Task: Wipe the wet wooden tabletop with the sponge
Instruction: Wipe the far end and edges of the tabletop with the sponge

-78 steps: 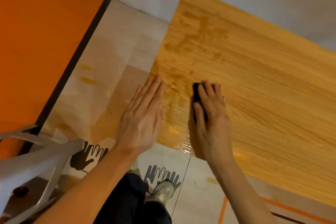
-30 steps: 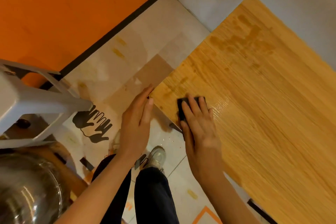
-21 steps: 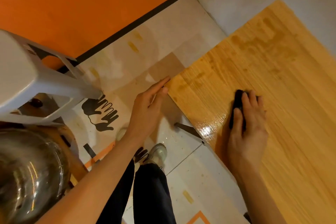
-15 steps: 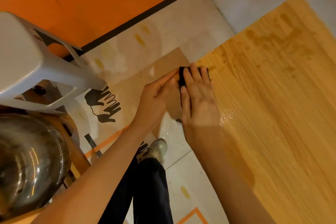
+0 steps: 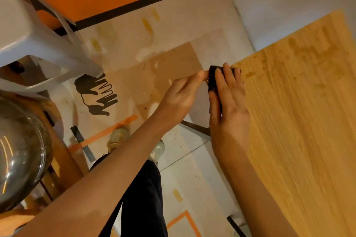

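While the right hand (image 5: 228, 100) lies flat at the left edge of the worktop (image 5: 300, 121), its fingers (image 5: 229, 77) are pressed together over the dark sponge (image 5: 212, 80), which sits right at the edge and partly over it. The left hand (image 5: 181, 92) waits just beside, at 9 o'clock from the sponge, its fingers loosely curled with the tips touching the sponge; I judge it is there to catch pushed-off water. The step in hand seems to be one wiping stroke ending at the edge. Next, the sponge must go toward 1 o'clock, where dark wet patches (image 5: 312, 48) remain near the far corner, and pull them back with steady pressure. Nothing lies on the wood to block this. Off the worktop, at 9 o'clock, are a steel bowl (image 5: 21, 152) and a grey stool (image 5: 38, 40).
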`<state>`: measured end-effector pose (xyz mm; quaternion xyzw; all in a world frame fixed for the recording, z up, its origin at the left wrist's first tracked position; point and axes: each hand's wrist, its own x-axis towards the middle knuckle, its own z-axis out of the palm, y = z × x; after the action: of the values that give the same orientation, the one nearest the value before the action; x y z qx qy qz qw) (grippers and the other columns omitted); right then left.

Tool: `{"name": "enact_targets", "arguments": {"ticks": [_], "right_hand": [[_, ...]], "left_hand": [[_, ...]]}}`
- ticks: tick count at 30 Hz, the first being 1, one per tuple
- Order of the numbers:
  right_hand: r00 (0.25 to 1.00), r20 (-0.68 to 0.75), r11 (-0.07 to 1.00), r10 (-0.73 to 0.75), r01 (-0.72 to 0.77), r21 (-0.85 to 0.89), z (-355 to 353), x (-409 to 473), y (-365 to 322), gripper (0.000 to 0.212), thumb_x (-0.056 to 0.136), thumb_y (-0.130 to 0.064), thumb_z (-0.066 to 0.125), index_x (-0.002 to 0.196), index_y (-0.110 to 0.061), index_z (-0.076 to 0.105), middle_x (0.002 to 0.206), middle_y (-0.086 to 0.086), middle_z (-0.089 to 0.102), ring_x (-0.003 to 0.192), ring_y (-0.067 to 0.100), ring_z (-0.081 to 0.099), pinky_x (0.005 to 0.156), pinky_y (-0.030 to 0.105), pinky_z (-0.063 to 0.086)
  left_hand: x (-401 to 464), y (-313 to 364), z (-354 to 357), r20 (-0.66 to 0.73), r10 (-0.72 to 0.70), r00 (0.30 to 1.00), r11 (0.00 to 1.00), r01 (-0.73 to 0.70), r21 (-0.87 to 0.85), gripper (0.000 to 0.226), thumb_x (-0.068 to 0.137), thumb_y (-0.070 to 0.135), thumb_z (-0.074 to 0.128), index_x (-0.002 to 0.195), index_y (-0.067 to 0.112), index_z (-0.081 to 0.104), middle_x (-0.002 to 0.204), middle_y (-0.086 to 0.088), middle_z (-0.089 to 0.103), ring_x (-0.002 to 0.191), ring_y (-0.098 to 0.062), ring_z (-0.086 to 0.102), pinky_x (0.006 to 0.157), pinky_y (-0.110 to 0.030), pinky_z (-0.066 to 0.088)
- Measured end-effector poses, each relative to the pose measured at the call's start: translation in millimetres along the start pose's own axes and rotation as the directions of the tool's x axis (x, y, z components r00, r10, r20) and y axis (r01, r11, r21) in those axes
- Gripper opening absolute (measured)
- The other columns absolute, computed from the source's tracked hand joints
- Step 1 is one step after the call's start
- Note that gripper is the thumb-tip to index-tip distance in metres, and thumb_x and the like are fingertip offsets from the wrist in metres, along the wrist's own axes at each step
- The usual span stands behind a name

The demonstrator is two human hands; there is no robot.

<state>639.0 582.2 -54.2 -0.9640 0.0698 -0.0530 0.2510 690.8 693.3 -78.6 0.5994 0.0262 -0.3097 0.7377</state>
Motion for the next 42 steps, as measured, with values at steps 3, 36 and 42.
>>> {"name": "enact_targets", "arguments": {"ticks": [3,36,42], "right_hand": [[0.999,-0.029,0.998,-0.022,0.020,-0.051,-1.4,-22.4,6.5,0.044,0.099,-0.010,0.051,0.142,-0.005,0.043,0.152,0.011,0.038,0.147,0.026,0.023,0.117,0.049,0.028],[0.949,0.310,0.949,-0.053,0.144,-0.281,-45.2,102.0,34.0,0.032,0.105,-0.024,0.031,0.101,-0.011,0.060,0.097,0.004,0.059,0.100,0.018,0.054,0.119,0.047,0.018],[0.844,0.439,0.906,-0.307,0.401,-0.138,-35.1,79.7,27.0,0.036,0.103,-0.031,0.034,0.107,-0.010,0.062,0.103,0.003,0.063,0.103,0.014,0.056,0.122,0.036,0.014]], "left_hand": [[-4.3,-0.7,-9.1,0.013,-0.008,1.000,1.000,0.008,-0.008,0.049,0.111,0.035,0.022,0.142,0.018,0.057,0.141,0.016,0.058,0.132,0.010,0.047,0.112,-0.012,0.032],[-16.2,8.2,11.9,-0.261,0.010,0.965,1.000,-0.002,0.031,0.033,0.090,0.027,0.073,0.122,0.019,0.072,0.113,0.009,0.073,0.099,0.011,0.046,0.074,-0.023,0.055],[-12.4,2.2,17.6,-0.347,-0.003,0.938,1.000,0.002,-0.002,0.022,0.087,0.026,0.075,0.106,0.036,0.074,0.108,0.018,0.075,0.115,0.000,0.065,0.104,-0.026,0.050]]}}
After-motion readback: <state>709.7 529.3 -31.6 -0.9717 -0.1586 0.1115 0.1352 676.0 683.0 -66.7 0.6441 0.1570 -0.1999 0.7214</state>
